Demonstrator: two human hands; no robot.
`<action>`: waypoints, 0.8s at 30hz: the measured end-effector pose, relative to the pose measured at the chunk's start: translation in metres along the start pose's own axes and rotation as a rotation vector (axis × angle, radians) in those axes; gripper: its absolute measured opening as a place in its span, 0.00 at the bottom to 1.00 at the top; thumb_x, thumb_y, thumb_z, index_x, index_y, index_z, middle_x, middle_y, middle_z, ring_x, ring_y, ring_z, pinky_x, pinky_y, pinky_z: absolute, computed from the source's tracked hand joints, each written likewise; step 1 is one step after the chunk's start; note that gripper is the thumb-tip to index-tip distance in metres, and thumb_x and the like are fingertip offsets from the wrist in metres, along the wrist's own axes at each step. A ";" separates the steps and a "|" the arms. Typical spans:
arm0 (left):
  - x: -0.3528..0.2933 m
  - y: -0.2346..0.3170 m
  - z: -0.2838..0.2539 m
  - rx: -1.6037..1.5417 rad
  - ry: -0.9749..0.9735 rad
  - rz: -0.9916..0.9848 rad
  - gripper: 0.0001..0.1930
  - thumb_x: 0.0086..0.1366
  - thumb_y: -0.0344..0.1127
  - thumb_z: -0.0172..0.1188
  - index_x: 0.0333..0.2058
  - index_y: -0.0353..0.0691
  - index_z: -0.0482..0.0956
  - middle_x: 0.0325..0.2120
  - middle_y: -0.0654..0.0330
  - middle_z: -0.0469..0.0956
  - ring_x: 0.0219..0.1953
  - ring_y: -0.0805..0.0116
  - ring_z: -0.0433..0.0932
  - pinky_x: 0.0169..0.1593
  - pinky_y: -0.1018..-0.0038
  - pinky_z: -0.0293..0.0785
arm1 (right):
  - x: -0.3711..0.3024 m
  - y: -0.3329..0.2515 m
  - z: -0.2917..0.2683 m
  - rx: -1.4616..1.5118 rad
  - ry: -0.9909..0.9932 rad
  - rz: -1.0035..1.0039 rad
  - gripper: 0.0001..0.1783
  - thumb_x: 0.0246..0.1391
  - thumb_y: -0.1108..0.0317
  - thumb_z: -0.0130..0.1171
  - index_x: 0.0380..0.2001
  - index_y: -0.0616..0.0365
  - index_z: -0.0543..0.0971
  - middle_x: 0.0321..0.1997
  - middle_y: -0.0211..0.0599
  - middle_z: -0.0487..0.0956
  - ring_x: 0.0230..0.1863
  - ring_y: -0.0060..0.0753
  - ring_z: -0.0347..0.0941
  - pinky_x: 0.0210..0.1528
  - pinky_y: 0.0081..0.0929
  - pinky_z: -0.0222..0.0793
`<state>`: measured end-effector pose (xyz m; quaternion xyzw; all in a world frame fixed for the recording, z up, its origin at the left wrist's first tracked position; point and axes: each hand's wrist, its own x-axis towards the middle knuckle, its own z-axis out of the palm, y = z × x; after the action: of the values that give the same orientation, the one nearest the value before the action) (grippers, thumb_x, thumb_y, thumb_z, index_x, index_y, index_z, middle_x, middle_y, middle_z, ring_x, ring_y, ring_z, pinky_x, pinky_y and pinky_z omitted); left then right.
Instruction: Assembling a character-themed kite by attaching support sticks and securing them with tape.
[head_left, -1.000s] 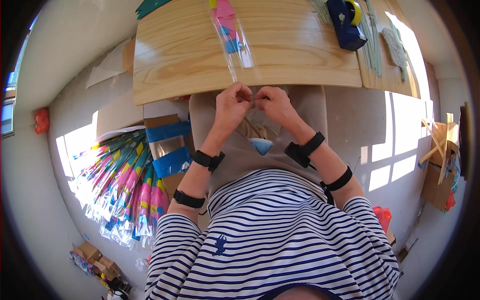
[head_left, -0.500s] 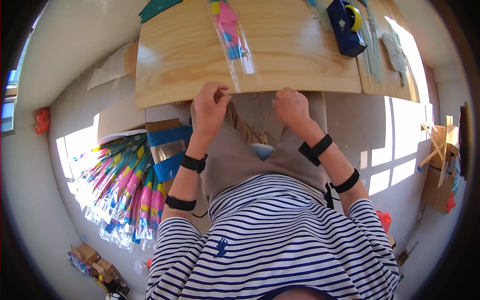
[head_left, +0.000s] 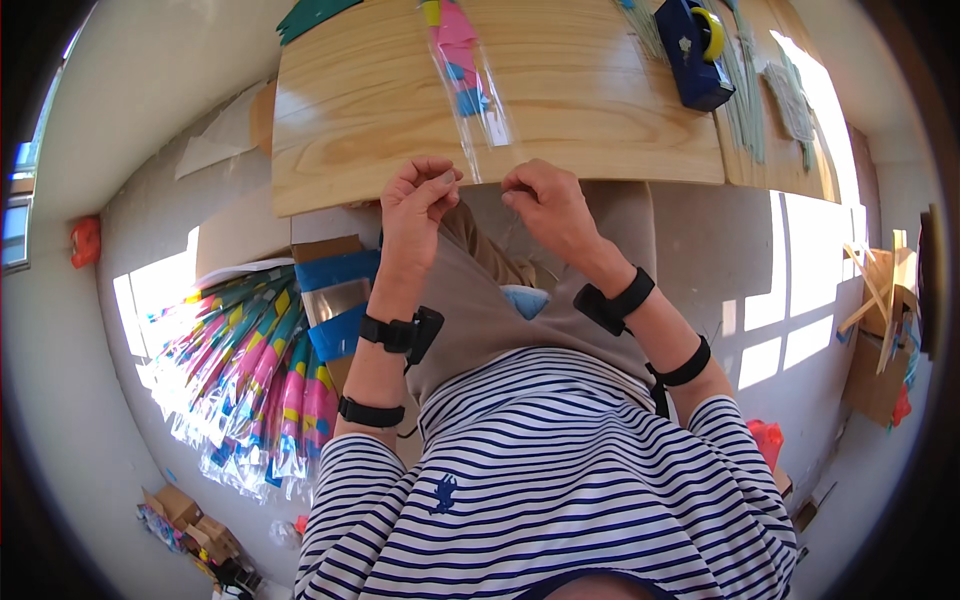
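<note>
My left hand (head_left: 412,215) is raised just off the near edge of the table, thumb and fingertips pinched together. Facing it, my right hand (head_left: 553,210) is curled with its thumb against the fingers. Anything between the fingertips of either hand is too small or too clear to make out. Between and beyond my hands, a long clear plastic sleeve (head_left: 497,128) lies on the wooden table (head_left: 610,140). Folded pink, blue and yellow material (head_left: 457,50) is inside it, and its open-looking end reaches the table edge.
A dark blue tape dispenser (head_left: 690,60) with yellow tape stands at the far right, beside thin pale green sticks (head_left: 743,110). On my left, many colourful sleeved bundles (head_left: 250,380) are piled beside a cardboard box (head_left: 335,245) with blue tape. Green material (head_left: 315,18) lies at the table's far left.
My right hand has moved left, toward my left hand, and slightly up. The left hand has shifted a little and its wrist has turned. The sleeve on the table stays in place.
</note>
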<state>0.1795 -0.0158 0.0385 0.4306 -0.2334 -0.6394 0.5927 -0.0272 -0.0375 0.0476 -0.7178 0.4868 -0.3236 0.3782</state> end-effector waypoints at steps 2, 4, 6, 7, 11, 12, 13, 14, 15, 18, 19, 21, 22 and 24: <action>0.004 -0.006 -0.011 0.441 0.052 0.183 0.12 0.59 0.23 0.63 0.42 0.34 0.78 0.37 0.58 0.80 0.36 0.71 0.78 0.44 0.74 0.77 | 0.005 0.007 -0.005 -0.140 0.037 -0.084 0.11 0.47 0.74 0.63 0.37 0.59 0.81 0.41 0.43 0.80 0.40 0.49 0.75 0.42 0.39 0.71; 0.006 -0.002 -0.009 0.904 0.025 0.423 0.16 0.55 0.24 0.65 0.44 0.35 0.78 0.41 0.58 0.80 0.42 0.66 0.78 0.49 0.70 0.75 | 0.016 0.016 -0.012 -0.312 0.117 -0.212 0.14 0.47 0.74 0.63 0.41 0.57 0.81 0.46 0.39 0.80 0.44 0.47 0.74 0.46 0.38 0.70; 0.006 0.001 -0.002 1.380 -0.087 0.724 0.21 0.51 0.24 0.67 0.46 0.37 0.77 0.48 0.55 0.78 0.52 0.58 0.76 0.57 0.62 0.71 | 0.031 0.012 -0.016 -0.352 0.067 -0.341 0.16 0.48 0.73 0.62 0.43 0.55 0.80 0.49 0.34 0.80 0.49 0.44 0.72 0.50 0.38 0.68; 0.008 0.000 0.002 1.391 -0.117 0.731 0.23 0.49 0.25 0.67 0.47 0.37 0.77 0.50 0.54 0.76 0.56 0.56 0.73 0.60 0.59 0.68 | 0.039 0.008 -0.017 -0.372 0.041 -0.405 0.16 0.49 0.73 0.62 0.44 0.54 0.80 0.50 0.31 0.80 0.52 0.43 0.71 0.52 0.38 0.67; 0.026 -0.006 0.018 1.519 -0.255 0.772 0.30 0.47 0.26 0.69 0.53 0.38 0.74 0.59 0.53 0.70 0.65 0.53 0.64 0.68 0.53 0.58 | 0.057 0.017 -0.012 -0.486 0.004 -0.401 0.18 0.50 0.73 0.61 0.47 0.53 0.81 0.55 0.28 0.79 0.57 0.43 0.69 0.61 0.41 0.62; 0.030 -0.008 0.016 1.575 -0.289 0.782 0.32 0.47 0.27 0.70 0.55 0.39 0.73 0.61 0.53 0.69 0.66 0.54 0.64 0.68 0.52 0.57 | 0.058 0.023 -0.014 -0.523 -0.027 -0.378 0.18 0.51 0.72 0.61 0.47 0.53 0.81 0.56 0.28 0.79 0.57 0.42 0.69 0.61 0.42 0.61; 0.033 -0.011 0.013 1.592 -0.302 0.788 0.31 0.47 0.27 0.69 0.54 0.39 0.73 0.60 0.54 0.70 0.66 0.54 0.64 0.68 0.52 0.57 | 0.058 0.029 -0.016 -0.561 -0.058 -0.355 0.17 0.51 0.71 0.61 0.47 0.52 0.81 0.56 0.28 0.79 0.58 0.42 0.69 0.62 0.43 0.61; 0.035 -0.014 0.010 1.610 -0.316 0.795 0.31 0.48 0.27 0.69 0.54 0.39 0.74 0.60 0.54 0.70 0.65 0.54 0.65 0.68 0.52 0.57 | 0.058 0.035 -0.018 -0.586 -0.074 -0.375 0.17 0.51 0.70 0.62 0.47 0.52 0.81 0.56 0.28 0.79 0.58 0.42 0.69 0.62 0.42 0.61; 0.035 -0.017 0.009 1.626 -0.332 0.798 0.31 0.48 0.27 0.69 0.54 0.39 0.74 0.59 0.54 0.70 0.65 0.54 0.66 0.68 0.51 0.57 | 0.055 0.040 -0.021 -0.611 -0.092 -0.392 0.17 0.51 0.70 0.62 0.47 0.51 0.81 0.56 0.28 0.79 0.58 0.42 0.69 0.62 0.42 0.61; 0.035 -0.023 0.003 1.640 -0.326 0.787 0.27 0.49 0.27 0.68 0.51 0.39 0.75 0.57 0.55 0.72 0.63 0.54 0.67 0.68 0.52 0.57 | 0.052 0.050 -0.025 -0.637 -0.111 -0.436 0.18 0.50 0.69 0.63 0.47 0.51 0.81 0.56 0.28 0.79 0.58 0.42 0.69 0.62 0.42 0.60; 0.035 -0.024 0.001 1.637 -0.325 0.786 0.25 0.50 0.27 0.67 0.50 0.39 0.75 0.56 0.55 0.72 0.62 0.55 0.68 0.67 0.52 0.58 | 0.051 0.051 -0.026 -0.636 -0.111 -0.450 0.19 0.49 0.68 0.64 0.47 0.51 0.81 0.56 0.28 0.79 0.58 0.42 0.69 0.63 0.42 0.60; 0.034 -0.024 -0.001 1.630 -0.320 0.786 0.22 0.51 0.27 0.67 0.47 0.40 0.75 0.54 0.56 0.74 0.61 0.55 0.69 0.66 0.52 0.59 | 0.050 0.050 -0.029 -0.603 -0.120 -0.445 0.22 0.46 0.67 0.67 0.47 0.52 0.81 0.57 0.29 0.78 0.58 0.42 0.69 0.64 0.43 0.59; 0.034 -0.025 -0.002 1.611 -0.311 0.793 0.19 0.52 0.27 0.65 0.45 0.39 0.75 0.53 0.56 0.74 0.61 0.55 0.70 0.66 0.52 0.59 | 0.049 0.048 -0.030 -0.587 -0.126 -0.444 0.23 0.44 0.66 0.68 0.47 0.52 0.81 0.58 0.29 0.78 0.59 0.42 0.68 0.64 0.43 0.59; 0.034 -0.025 -0.001 1.572 -0.294 0.810 0.12 0.55 0.27 0.63 0.40 0.39 0.75 0.51 0.57 0.75 0.60 0.56 0.71 0.66 0.52 0.60 | 0.048 0.050 -0.032 -0.590 -0.127 -0.441 0.26 0.40 0.65 0.70 0.48 0.52 0.81 0.59 0.29 0.77 0.59 0.43 0.68 0.65 0.43 0.58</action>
<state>0.1689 -0.0433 0.0083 0.5105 -0.8116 -0.0855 0.2708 -0.0609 -0.1018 0.0255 -0.9022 0.3684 -0.1980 0.1056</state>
